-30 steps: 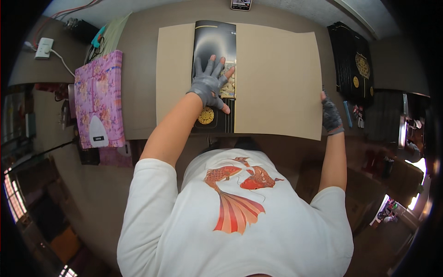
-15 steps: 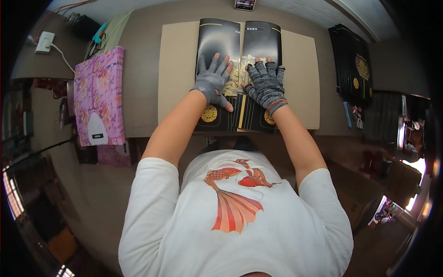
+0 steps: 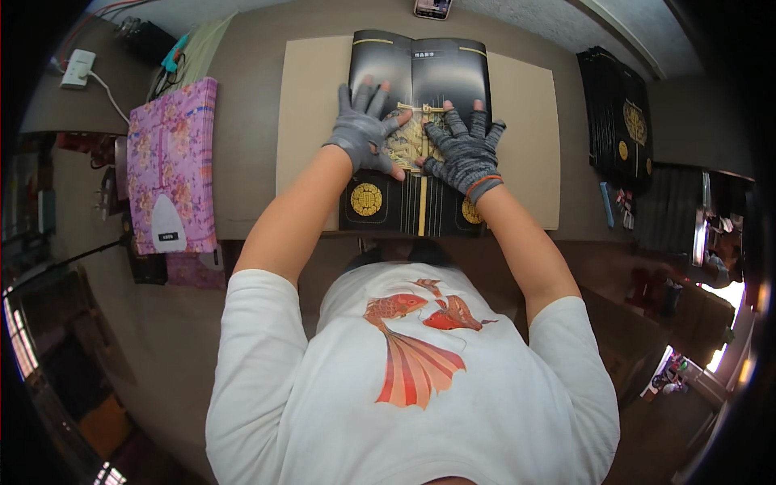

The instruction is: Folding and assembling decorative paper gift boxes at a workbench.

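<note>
A black glossy printed sheet [image 3: 449,73] lies folded on a tan cardboard board [image 3: 529,149], its two side panels meeting along a middle line. Gold medallions mark its near part, and a pale gold pattern shows between my hands. Flat on the left panel rests my left hand [image 3: 364,133], in a grey fingerless glove, fingers spread. My right hand [image 3: 467,153], in a dark mottled fingerless glove, presses on the right panel with its fingers apart. Both thumbs point in toward the middle line. Neither hand grips anything; the pattern is partly hidden under them.
To the left stands a stack of purple floral folded sheets [image 3: 174,153]. A similar black stack with gold medallions [image 3: 618,121] lies at the right, with a blue slim tool [image 3: 607,204] near it. A phone [image 3: 432,8] is at the back, a white power strip [image 3: 78,69] far left.
The two panels have come together; the gap between them at the top has closed. My left hand has shifted slightly left, while my right hand stays nearly in place.
</note>
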Motion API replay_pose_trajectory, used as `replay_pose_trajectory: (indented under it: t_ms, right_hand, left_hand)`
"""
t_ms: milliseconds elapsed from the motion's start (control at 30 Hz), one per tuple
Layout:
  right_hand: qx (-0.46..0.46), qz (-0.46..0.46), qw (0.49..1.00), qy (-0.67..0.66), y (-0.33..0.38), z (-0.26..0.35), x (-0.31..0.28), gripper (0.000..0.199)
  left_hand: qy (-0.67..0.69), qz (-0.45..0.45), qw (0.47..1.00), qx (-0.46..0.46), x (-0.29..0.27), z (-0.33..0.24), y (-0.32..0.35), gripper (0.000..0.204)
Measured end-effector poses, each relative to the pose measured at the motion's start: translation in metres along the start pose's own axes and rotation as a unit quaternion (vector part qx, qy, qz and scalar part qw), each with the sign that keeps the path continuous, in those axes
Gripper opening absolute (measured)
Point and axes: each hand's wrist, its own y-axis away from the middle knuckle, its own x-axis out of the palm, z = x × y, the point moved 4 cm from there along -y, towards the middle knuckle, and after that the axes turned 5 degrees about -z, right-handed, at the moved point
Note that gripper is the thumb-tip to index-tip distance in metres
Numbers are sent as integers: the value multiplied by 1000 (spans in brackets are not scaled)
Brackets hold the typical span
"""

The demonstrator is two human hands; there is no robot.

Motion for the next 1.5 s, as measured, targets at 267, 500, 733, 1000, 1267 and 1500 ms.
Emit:
replay_pose_trajectory:
  t_ms: [267,500,733,1000,1267,1500]
  right_hand:
    - [28,-4,999,-39,-3,-14,21,87]
    - [36,26,999,-27,-4,-7,20,87]
    - [36,-8,999,-14,-4,-6,23,85]
    - [35,-42,998,-5,-6,-5,30,86]
    - [38,-23,999,-6,-5,-5,28,87]
    - [38,-5,999,-12,-7,-5,31,89]
  left_hand:
    - [3,-26,1000,-17,17,2,-5,106]
    - [-20,-13,999,-36,21,1,-12,125]
    - [-30,23,998,-43,20,-1,-12,144]
    - [-26,15,998,-49,23,-3,-11,145]
    - [-29,17,998,-47,22,-10,-5,137]
    - [22,-44,998,-34,34,-26,4,120]
